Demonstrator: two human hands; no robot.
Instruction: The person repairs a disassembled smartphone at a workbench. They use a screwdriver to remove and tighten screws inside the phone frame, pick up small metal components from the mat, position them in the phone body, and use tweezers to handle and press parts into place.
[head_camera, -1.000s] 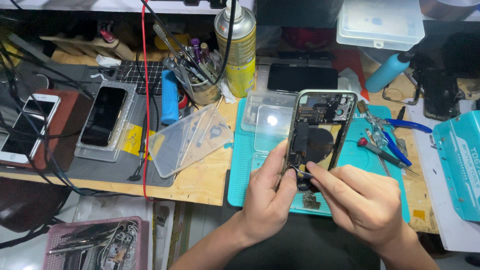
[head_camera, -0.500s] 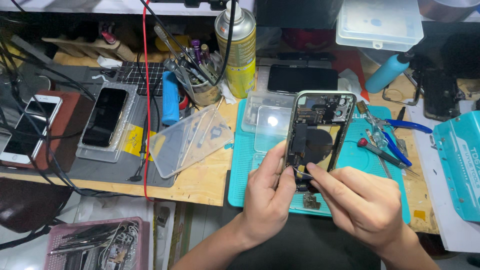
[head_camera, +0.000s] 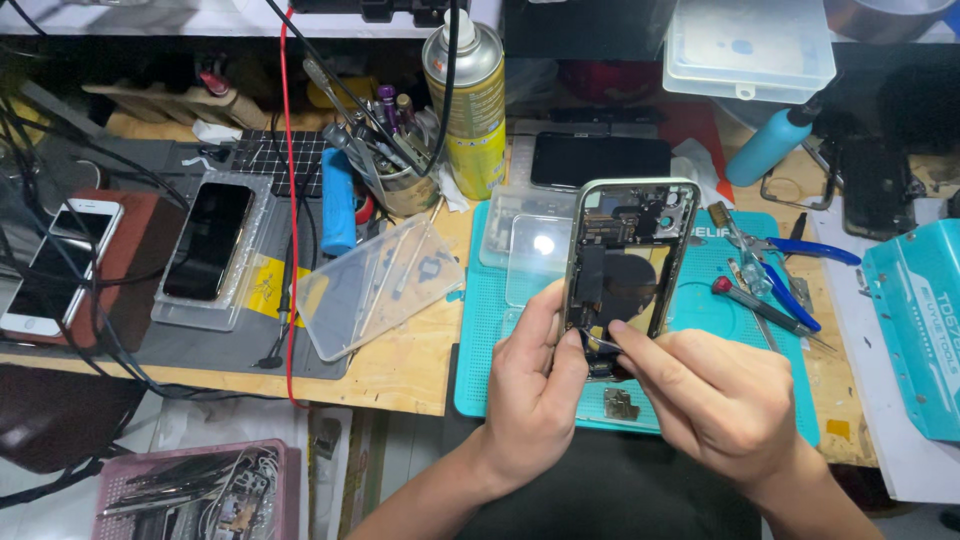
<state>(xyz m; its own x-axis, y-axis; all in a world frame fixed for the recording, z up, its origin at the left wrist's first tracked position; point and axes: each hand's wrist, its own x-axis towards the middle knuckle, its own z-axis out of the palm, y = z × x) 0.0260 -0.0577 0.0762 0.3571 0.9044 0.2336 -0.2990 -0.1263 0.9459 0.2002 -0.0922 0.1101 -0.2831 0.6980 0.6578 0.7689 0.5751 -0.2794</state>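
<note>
Your left hand (head_camera: 535, 395) grips the opened phone (head_camera: 625, 265); your right hand (head_camera: 715, 400) pinches tweezers (head_camera: 598, 343) inside it, above the teal mat (head_camera: 700, 300), pliers (head_camera: 800, 265) nearby.

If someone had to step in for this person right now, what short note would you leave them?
Left hand: holds the opened phone tilted up over the teal mat.
Right hand: holds thin tweezers, tip at the phone's lower inside.
Nearby: small metal part on the mat; blue pliers and screwdriver to the right.
Done: phone is open, insides bare.
Left: work at the lower end is under way; the part is still out.
</note>
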